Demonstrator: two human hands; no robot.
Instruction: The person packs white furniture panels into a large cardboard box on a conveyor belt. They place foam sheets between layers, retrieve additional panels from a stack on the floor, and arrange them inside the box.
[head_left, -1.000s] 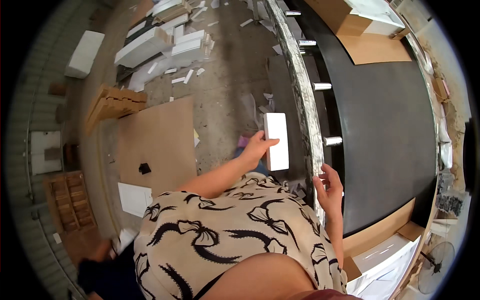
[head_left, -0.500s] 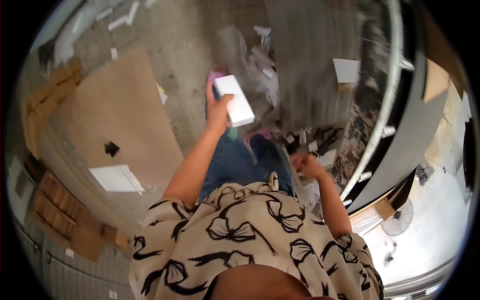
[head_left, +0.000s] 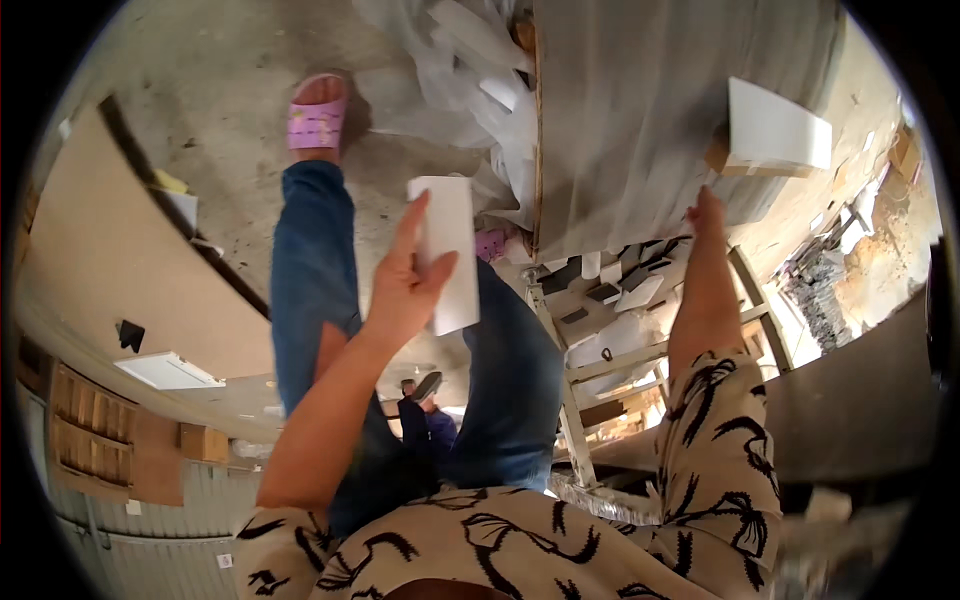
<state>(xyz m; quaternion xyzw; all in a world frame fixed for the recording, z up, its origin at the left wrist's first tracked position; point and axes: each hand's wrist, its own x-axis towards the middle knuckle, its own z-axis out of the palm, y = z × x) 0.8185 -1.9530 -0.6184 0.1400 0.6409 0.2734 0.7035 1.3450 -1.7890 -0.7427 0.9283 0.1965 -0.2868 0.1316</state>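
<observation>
My left hand point(head_left: 405, 290) is closed around a slim white box point(head_left: 450, 255), thumb across its upper face and fingers along its left side. The box is held out over my legs, its long side pointing away from me. My right arm reaches out over the grey tabletop point(head_left: 630, 120) on the right. At its end my right hand point(head_left: 706, 210) is next to the near edge of a brown cardboard box point(head_left: 765, 168) with a white panel point(head_left: 778, 125) on top. Finger and thumb look apart, with nothing seen between them; whether they touch the cardboard is unclear.
Crumpled plastic film point(head_left: 465, 75) lies beside the table. Below its near edge are a metal frame point(head_left: 620, 357) and scattered dark and white offcuts point(head_left: 630, 280). A large brown board point(head_left: 130, 250) stands at left. Behind me are another person's legs point(head_left: 430, 425).
I have stepped forward, and the table with the cardboard box is closer. My right arm has stretched out from my side toward that box. The white box stays in my left hand.
</observation>
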